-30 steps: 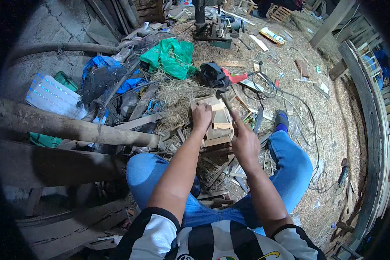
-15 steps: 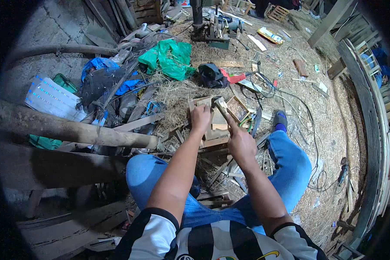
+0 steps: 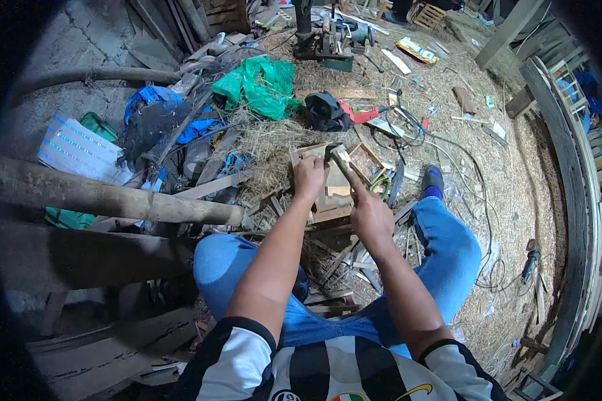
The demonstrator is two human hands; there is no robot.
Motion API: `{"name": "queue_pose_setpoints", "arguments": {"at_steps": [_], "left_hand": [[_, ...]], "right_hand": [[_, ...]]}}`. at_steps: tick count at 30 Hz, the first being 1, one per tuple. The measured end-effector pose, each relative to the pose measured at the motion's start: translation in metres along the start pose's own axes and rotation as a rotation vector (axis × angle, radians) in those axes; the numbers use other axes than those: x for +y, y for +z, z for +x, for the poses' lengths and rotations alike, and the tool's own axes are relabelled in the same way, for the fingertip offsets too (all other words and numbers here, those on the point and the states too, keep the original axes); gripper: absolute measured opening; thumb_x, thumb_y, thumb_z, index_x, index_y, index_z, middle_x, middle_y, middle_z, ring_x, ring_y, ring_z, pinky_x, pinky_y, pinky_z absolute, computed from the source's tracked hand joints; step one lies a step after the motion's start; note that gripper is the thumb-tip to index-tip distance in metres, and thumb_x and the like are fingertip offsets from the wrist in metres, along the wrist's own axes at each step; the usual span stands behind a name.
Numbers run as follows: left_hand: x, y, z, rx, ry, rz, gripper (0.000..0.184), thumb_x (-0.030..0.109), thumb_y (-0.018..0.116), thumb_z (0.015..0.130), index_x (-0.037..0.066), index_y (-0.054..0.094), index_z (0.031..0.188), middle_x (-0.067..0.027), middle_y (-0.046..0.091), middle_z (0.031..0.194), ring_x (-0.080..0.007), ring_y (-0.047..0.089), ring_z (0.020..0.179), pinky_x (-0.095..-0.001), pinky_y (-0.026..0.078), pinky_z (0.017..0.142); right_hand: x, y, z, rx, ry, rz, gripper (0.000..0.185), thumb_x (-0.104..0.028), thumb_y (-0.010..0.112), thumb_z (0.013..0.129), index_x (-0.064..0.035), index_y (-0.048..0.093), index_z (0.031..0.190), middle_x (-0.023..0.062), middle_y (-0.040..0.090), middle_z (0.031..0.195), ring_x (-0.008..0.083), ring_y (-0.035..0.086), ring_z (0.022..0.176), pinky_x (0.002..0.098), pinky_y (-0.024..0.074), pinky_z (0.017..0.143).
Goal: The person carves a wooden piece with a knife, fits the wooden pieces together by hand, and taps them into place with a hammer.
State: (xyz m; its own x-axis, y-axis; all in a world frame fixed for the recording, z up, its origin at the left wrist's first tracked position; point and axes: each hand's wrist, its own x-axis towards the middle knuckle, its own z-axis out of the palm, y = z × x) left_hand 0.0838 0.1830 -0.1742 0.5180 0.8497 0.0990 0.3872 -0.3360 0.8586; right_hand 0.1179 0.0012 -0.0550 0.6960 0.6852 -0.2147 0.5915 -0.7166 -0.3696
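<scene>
The wooden workpiece (image 3: 338, 200), pale and angular with a darker inset panel, sits ahead of the knees. The right hand (image 3: 373, 217) clenches a dark-headed hammer (image 3: 344, 166); the left hand's (image 3: 310, 176) fingers meet the workpiece, grip indiscernible.

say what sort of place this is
Likely a rough woodworking area: a hammer in the right hand, a plank-sided wooden beam, and wood scraps on straw-strewn ground.

Single view, worn on head, looks forward and steeply down. Nearest: black-and-white striped shirt (image 3: 341, 367) at bottom edge. Both bare forearms reach away to mid-picture; straw-littered floor (image 3: 508, 180) runs farther off toward top. Dark round vignette rims the corners.
</scene>
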Motion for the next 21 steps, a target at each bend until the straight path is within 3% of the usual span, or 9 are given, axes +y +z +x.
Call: {"name": "queue_pose_setpoints", "arguments": {"at_steps": [4, 9, 12, 14, 16, 17, 18, 20, 21], "left_hand": [[0.004, -0.004, -0.001, 0.013, -0.008, 0.039, 0.034, 0.026, 0.056, 0.093, -0.003, 0.066, 0.078, -0.0268, 0.063, 0.075, -0.0439, 0.064, 0.073, -0.0495, 0.047, 0.066], [0.006, -0.006, -0.001, -0.055, -0.06, 0.029, 0.032, 0.026, 0.057, 0.092, -0.003, 0.067, 0.081, -0.0274, 0.065, 0.079, -0.0461, 0.065, 0.081, -0.0525, 0.05, 0.074], [0.002, -0.004, -0.003, -0.054, -0.063, -0.011, 0.032, 0.026, 0.058, 0.091, -0.003, 0.066, 0.082, -0.0277, 0.065, 0.079, -0.0462, 0.065, 0.08, -0.0519, 0.049, 0.073], [0.0, -0.003, 0.001, -0.062, -0.035, 0.003, 0.032, 0.026, 0.057, 0.091, -0.003, 0.067, 0.082, -0.0276, 0.065, 0.079, -0.0461, 0.065, 0.08, -0.051, 0.049, 0.073], [-0.006, -0.005, -0.002, -0.052, -0.023, -0.012, 0.032, 0.027, 0.055, 0.093, -0.002, 0.068, 0.086, -0.0235, 0.064, 0.077, -0.0396, 0.064, 0.073, -0.0466, 0.047, 0.067], [-0.022, 0.002, 0.005, -0.033, -0.064, -0.048, 0.034, 0.027, 0.055, 0.091, -0.003, 0.069, 0.081, -0.0243, 0.067, 0.077, -0.0398, 0.067, 0.074, -0.0469, 0.051, 0.07], [-0.02, -0.002, 0.009, -0.032, -0.063, -0.047, 0.034, 0.027, 0.055, 0.091, -0.003, 0.069, 0.081, -0.0243, 0.067, 0.077, -0.0398, 0.067, 0.074, -0.0469, 0.051, 0.07], [-0.015, -0.008, 0.016, -0.094, -0.353, -0.431, 0.039, 0.031, 0.055, 0.095, -0.003, 0.068, 0.081, -0.0111, 0.067, 0.075, -0.0262, 0.065, 0.074, -0.0403, 0.049, 0.065], [-0.005, -0.014, 0.02, -0.107, -0.464, -0.529, 0.036, 0.031, 0.051, 0.096, -0.001, 0.063, 0.083, -0.0116, 0.067, 0.081, -0.0264, 0.067, 0.078, -0.0398, 0.053, 0.068]], "right_hand": [[-0.004, -0.006, -0.007, 0.114, -0.032, 0.075, 0.079, -0.007, 0.053, 0.087, -0.04, 0.028, 0.154, 0.0222, 0.068, 0.1, 0.0425, 0.07, 0.083, 0.0537, 0.055, 0.071], [-0.004, -0.012, -0.003, 0.008, 0.033, 0.037, 0.061, -0.016, 0.049, 0.096, -0.0418, 0.037, 0.15, 0.0223, 0.068, 0.103, 0.0422, 0.069, 0.087, 0.0534, 0.0546, 0.074], [0.0, -0.006, -0.005, 0.017, 0.021, 0.034, 0.057, -0.018, 0.046, 0.1, -0.0424, 0.036, 0.15, 0.0229, 0.068, 0.102, 0.0422, 0.07, 0.088, 0.0541, 0.0544, 0.074], [0.012, 0.005, 0.004, 0.006, 0.018, 0.038, 0.055, -0.023, 0.05, 0.099, -0.0379, 0.037, 0.151, 0.0232, 0.069, 0.098, 0.042, 0.069, 0.088, 0.0532, 0.0539, 0.074], [0.018, 0.012, 0.008, 0.192, 0.029, 0.39, 0.06, -0.027, 0.059, 0.096, -0.0303, 0.037, 0.151, 0.0241, 0.07, 0.095, 0.0423, 0.069, 0.09, 0.0516, 0.0532, 0.077], [0.016, 0.008, 0.004, 0.249, 0.082, 0.459, 0.055, -0.031, 0.071, 0.09, -0.0055, 0.056, 0.137, 0.0233, 0.072, 0.095, 0.0379, 0.07, 0.086, 0.0438, 0.0529, 0.077], [0.018, 0.007, 0.006, 0.25, 0.082, 0.461, 0.055, -0.031, 0.071, 0.09, -0.0055, 0.056, 0.137, 0.0233, 0.072, 0.095, 0.0379, 0.07, 0.086, 0.0438, 0.0529, 0.077], [0.025, 0.006, 0.011, 0.211, 0.095, 0.586, 0.047, -0.032, 0.075, 0.087, 0.0029, 0.066, 0.117, 0.0188, 0.072, 0.086, 0.0287, 0.07, 0.078, 0.0416, 0.0518, 0.073], [0.03, 0.017, 0.013, 0.323, 0.029, 0.684, 0.038, -0.031, 0.077, 0.086, 0.0044, 0.068, 0.098, 0.0104, 0.068, 0.076, 0.0167, 0.063, 0.07, 0.0351, 0.0491, 0.065]]}}
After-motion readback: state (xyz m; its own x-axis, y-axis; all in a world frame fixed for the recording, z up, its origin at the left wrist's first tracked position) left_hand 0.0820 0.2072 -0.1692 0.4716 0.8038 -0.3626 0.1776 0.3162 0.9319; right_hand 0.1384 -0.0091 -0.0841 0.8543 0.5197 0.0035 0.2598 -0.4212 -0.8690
